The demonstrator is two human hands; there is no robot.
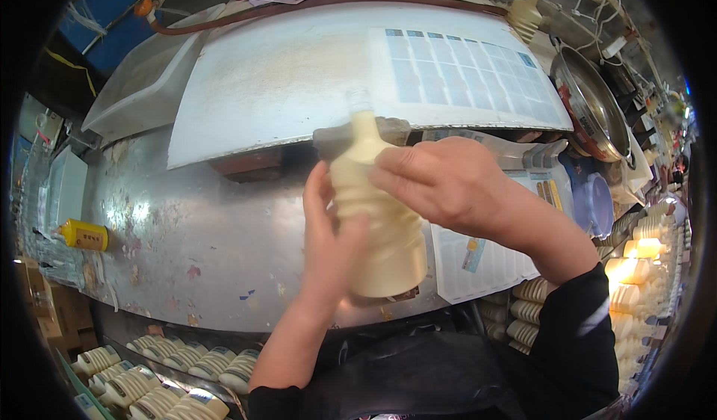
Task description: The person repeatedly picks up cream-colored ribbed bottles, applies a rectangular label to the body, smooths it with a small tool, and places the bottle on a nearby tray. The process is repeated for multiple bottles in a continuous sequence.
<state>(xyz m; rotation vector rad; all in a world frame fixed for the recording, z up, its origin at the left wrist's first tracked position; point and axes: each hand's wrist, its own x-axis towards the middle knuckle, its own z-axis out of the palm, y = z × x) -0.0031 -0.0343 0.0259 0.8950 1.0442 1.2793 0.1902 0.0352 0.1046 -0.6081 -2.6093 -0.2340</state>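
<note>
A cream plastic bottle (385, 259) with a ribbed body and a narrow neck stands in front of me, its neck leaning away. My left hand (332, 233) wraps round its left side, thumb across the ribs, a little smeared by motion. Against the bottle's right shoulder press the closed fingers of my right hand (441, 181); whether something thin lies between them is hidden. Behind the neck sits a brownish block (328, 140) at the edge of a white board (276, 69). A sheet of pale blue labels (470, 76) lies on that board.
A yellow squeeze bottle (84, 235) lies on the metal table (202, 255) at left. More cream bottles fill trays (179, 368) at lower left and stand at right. A metal pan (597, 106), a purple tub (595, 203) and another label sheet (463, 263) are to the right.
</note>
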